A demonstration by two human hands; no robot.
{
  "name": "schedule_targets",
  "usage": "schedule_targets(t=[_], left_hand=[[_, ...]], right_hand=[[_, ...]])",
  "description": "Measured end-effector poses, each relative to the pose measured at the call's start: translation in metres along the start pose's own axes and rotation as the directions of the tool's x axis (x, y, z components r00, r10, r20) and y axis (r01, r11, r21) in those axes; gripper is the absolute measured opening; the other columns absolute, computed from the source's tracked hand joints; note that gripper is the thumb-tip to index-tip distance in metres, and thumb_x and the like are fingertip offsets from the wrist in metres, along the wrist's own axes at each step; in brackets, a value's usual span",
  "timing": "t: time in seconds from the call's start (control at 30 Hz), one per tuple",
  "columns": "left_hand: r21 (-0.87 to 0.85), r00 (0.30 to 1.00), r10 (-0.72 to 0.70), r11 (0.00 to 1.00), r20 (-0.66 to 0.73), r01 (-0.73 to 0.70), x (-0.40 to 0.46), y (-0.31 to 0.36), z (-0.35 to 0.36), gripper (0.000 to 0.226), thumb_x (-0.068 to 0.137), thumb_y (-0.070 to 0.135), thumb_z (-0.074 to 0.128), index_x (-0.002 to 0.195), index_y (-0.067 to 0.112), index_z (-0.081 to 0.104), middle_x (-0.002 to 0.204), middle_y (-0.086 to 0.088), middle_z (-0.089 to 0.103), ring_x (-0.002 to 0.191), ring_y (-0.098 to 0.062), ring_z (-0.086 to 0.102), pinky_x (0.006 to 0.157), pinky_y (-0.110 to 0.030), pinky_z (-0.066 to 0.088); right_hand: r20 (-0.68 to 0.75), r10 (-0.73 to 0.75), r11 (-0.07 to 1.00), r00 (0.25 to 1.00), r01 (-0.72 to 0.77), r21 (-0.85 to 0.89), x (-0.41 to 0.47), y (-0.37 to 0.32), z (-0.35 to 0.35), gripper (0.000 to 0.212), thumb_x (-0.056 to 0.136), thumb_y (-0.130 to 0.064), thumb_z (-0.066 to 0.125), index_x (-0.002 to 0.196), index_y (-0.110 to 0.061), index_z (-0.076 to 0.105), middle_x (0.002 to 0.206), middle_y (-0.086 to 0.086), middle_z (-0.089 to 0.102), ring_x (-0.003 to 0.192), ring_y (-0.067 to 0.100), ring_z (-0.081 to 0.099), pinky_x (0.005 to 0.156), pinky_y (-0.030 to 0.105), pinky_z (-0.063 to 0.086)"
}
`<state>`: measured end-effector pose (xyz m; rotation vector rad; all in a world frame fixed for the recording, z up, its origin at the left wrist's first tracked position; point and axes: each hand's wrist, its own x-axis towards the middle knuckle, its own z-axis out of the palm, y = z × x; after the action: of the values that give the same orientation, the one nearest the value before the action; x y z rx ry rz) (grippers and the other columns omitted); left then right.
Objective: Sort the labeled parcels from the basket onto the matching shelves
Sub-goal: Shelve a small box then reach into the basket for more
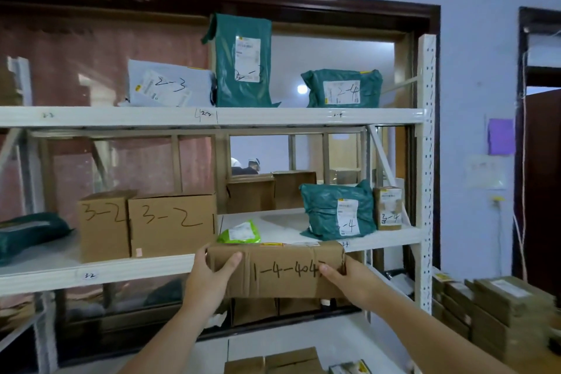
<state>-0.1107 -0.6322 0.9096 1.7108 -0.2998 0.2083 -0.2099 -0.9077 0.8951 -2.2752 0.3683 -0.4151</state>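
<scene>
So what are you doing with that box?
A person holds a brown cardboard box marked 1-4-404 in front of the shelves, the left hand gripping one end and the right hand the other. It is not yet on a shelf. The shelves already hold parcels marked like their spots: 2-3 and 2-4 on the upper shelf, 3-2 and 3-4 on the one below.

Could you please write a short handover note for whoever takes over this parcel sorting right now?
Left hand and right hand grip the ends of a cardboard box marked 1-4-404, held in front of the 3-row shelf.
Done: parcels marked 2-3 and 2-4 sit on the upper shelf; boxes marked 3-2 and bags marked 3-4 on the one below.
Left: this box needs a 1-4 spot, not seen here. The basket is out of view.
</scene>
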Motion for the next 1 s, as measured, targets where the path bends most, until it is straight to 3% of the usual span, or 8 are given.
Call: schedule_targets(t=[0.2, 0.33, 0.43, 0.53, 0.67, 0.83, 0.93, 1.0], left_hand=[[0.003, 0.995, 0.015, 1.000, 0.101, -0.016, -0.006, 0.004, -0.001, 0.079, 0.090, 0.035, 0.073, 0.154, 0.026, 0.028, 0.132, 0.008, 0.047, 0.129, -0.019, 0.047, 0.105, -0.039, 0.043], [0.083, 0.992, -0.040, 0.996, 0.117, 0.030, -0.006, -0.005, -0.027, 0.087, 0.088, 0.035, 0.075, 0.156, 0.023, 0.023, 0.143, 0.003, 0.050, 0.123, -0.017, 0.050, 0.091, -0.023, 0.048], [0.174, 0.991, -0.042, 0.985, 0.124, 0.020, -0.007, -0.009, -0.047, 0.118, 0.074, 0.030, 0.089, 0.159, 0.024, 0.006, 0.157, -0.004, 0.037, 0.141, -0.023, 0.040, 0.113, -0.040, 0.036], [0.287, 0.994, -0.015, 0.958, 0.108, -0.017, -0.011, -0.008, -0.064, 0.145, 0.057, 0.024, 0.098, 0.158, 0.035, -0.006, 0.164, -0.004, 0.018, 0.150, -0.027, 0.022, 0.118, -0.052, 0.024], [0.331, 0.995, 0.023, 0.942, 0.096, -0.054, -0.009, -0.007, -0.088, 0.132, 0.059, 0.037, 0.096, 0.155, 0.045, 0.005, 0.159, 0.001, 0.018, 0.144, -0.029, 0.030, 0.114, -0.057, 0.031], [0.314, 0.993, -0.007, 0.949, 0.118, -0.031, -0.013, -0.011, -0.113, 0.119, 0.059, 0.074, 0.077, 0.156, 0.040, 0.018, 0.156, 0.002, 0.035, 0.135, -0.026, 0.043, 0.107, -0.056, 0.043], [0.240, 0.984, -0.122, 0.967, 0.129, 0.089, -0.021, -0.011, -0.121, 0.103, 0.065, 0.076, 0.063, 0.153, 0.034, 0.031, 0.148, -0.005, 0.044, 0.118, -0.025, 0.050, 0.090, -0.048, 0.054], [0.156, 0.965, -0.226, 0.966, 0.131, 0.205, -0.025, -0.011, -0.123, 0.092, 0.066, 0.080, 0.056, 0.144, 0.032, 0.042, 0.135, -0.007, 0.051, 0.112, -0.027, 0.051, 0.083, -0.047, 0.056]], right_hand=[[-0.007, 0.004, 0.998, 1.000, -0.004, -0.057, 0.001, -0.001, -0.004, 0.052, 0.098, -0.060, 0.050, 0.138, -0.027, 0.052, 0.126, -0.005, 0.064, 0.109, 0.014, 0.059, 0.076, 0.021, 0.044], [-0.029, -0.017, 1.000, 0.999, 0.018, 0.015, 0.005, -0.014, 0.006, 0.056, 0.094, -0.063, 0.053, 0.138, -0.028, 0.051, 0.128, -0.004, 0.065, 0.111, 0.016, 0.060, 0.087, 0.029, 0.044], [-0.047, -0.054, 0.997, 0.997, 0.057, 0.059, 0.010, -0.034, 0.015, 0.059, 0.093, -0.065, 0.053, 0.138, -0.027, 0.052, 0.128, -0.007, 0.064, 0.112, 0.016, 0.059, 0.092, 0.031, 0.044], [-0.041, -0.083, 0.994, 0.996, 0.086, 0.070, 0.010, -0.061, 0.019, 0.064, 0.094, -0.067, 0.050, 0.142, -0.025, 0.051, 0.134, -0.003, 0.061, 0.119, 0.020, 0.056, 0.097, 0.033, 0.042], [0.015, -0.094, 0.984, 0.996, 0.090, 0.157, 0.009, -0.090, 0.018, 0.075, 0.090, -0.075, 0.047, 0.148, -0.028, 0.046, 0.139, 0.001, 0.056, 0.125, 0.022, 0.053, 0.105, 0.036, 0.040], [-0.009, -0.122, 0.965, 0.992, 0.121, 0.235, 0.006, -0.113, 0.016, 0.101, 0.063, -0.097, 0.048, 0.147, -0.040, 0.048, 0.157, 0.004, 0.033, 0.142, 0.030, 0.039, 0.121, 0.051, 0.026], [-0.014, -0.173, 0.942, 0.985, 0.169, 0.289, 0.001, -0.127, 0.016, 0.094, 0.071, -0.090, 0.049, 0.152, -0.042, 0.040, 0.159, 0.000, 0.023, 0.146, 0.029, 0.032, 0.121, 0.052, 0.022], [0.015, -0.234, 0.914, 0.972, 0.215, 0.345, -0.002, -0.134, 0.017, 0.105, 0.061, -0.094, 0.057, 0.152, -0.043, 0.038, 0.158, -0.003, 0.034, 0.141, 0.023, 0.039, 0.120, 0.053, 0.029]])
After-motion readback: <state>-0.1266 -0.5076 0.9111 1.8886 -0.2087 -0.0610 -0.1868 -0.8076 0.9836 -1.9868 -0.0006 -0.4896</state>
